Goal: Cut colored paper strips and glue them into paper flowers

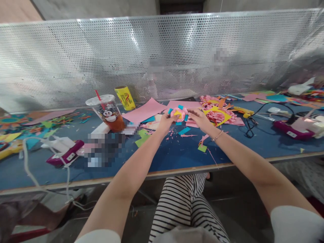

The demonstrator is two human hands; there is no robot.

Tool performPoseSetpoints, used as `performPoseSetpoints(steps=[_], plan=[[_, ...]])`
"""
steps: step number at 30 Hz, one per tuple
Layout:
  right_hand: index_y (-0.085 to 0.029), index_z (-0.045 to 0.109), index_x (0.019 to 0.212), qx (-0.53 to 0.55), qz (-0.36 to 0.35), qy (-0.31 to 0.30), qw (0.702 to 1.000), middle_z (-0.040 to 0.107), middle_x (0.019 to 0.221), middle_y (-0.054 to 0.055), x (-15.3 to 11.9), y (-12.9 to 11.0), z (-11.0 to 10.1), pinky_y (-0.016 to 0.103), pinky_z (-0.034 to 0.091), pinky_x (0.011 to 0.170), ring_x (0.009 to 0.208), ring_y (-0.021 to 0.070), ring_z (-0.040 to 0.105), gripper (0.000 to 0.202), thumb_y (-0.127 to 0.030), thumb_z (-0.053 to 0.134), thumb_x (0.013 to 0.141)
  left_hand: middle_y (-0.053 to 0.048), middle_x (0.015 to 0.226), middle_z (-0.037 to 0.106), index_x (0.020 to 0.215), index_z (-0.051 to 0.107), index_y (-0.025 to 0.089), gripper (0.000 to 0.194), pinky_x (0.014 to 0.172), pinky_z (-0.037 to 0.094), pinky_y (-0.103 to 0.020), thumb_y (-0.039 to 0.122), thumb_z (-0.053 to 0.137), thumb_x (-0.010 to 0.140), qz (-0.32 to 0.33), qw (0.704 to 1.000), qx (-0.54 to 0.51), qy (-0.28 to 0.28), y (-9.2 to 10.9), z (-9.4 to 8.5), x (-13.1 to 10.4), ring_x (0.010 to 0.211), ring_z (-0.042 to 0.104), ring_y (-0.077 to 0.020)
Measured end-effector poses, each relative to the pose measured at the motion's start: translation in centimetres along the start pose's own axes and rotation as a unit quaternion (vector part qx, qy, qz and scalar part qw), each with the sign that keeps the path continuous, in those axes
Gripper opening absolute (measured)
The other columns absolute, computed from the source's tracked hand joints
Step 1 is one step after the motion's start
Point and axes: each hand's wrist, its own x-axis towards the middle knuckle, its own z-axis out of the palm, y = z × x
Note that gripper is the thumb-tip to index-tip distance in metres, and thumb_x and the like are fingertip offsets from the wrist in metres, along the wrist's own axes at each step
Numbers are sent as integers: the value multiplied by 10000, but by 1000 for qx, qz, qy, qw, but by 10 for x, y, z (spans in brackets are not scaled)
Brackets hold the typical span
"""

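My left hand (167, 122) grips a small paper flower (180, 114) by its left side, thumb over the front. The flower has a yellow middle, a pink ring and blue tabs sticking out round its edge. My right hand (198, 118) is at the flower's right side, its fingers pinched together by a blue tab; what lies between the fingertips is too small to make out. A loose blue paper strip (184, 131) and pink snippets lie on the table below the hands. Right behind my right hand sits a yellow paper frame (225, 116) on crinkled pink paper.
A drink cup (108, 114) with a red straw stands at left, a yellow box (126, 98) behind it. Pink sheets (145, 110) lie near a perforated metal screen (113, 60). Purple power strips (64, 153) with cables flank both sides. A yellow-handled tool (243, 111) lies right.
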Motion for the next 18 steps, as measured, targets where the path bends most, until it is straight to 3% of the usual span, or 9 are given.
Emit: performPoseSetpoints(steps=[4, 10, 18], plan=[[-189, 620, 897, 10, 16, 4, 1000, 635, 871, 38, -1, -6, 0, 329, 518, 729, 761, 148, 594, 288, -426, 586, 736, 16, 560, 518, 649, 574, 130, 289, 469, 329, -213, 317, 762, 533, -2, 1000, 25, 3, -1, -1, 0, 496, 466, -77], [-188, 620, 866, 6, -6, -11, 1000, 648, 803, 32, -6, -16, 0, 306, 516, 692, 731, 142, 600, 295, -447, 608, 725, 16, 587, 529, 676, 575, 136, 276, 493, 359, -220, 313, 738, 540, 1, 998, 61, 9, -2, -3, 1, 512, 471, -83], [-182, 602, 822, 7, 14, 26, 1000, 633, 715, 24, 2, 3, -7, 346, 529, 696, 681, 147, 609, 264, -392, 639, 667, 40, 550, 477, 630, 512, 161, 225, 463, 325, -211, 267, 691, 544, -18, 987, 138, 74, -4, -14, 8, 497, 441, -80]])
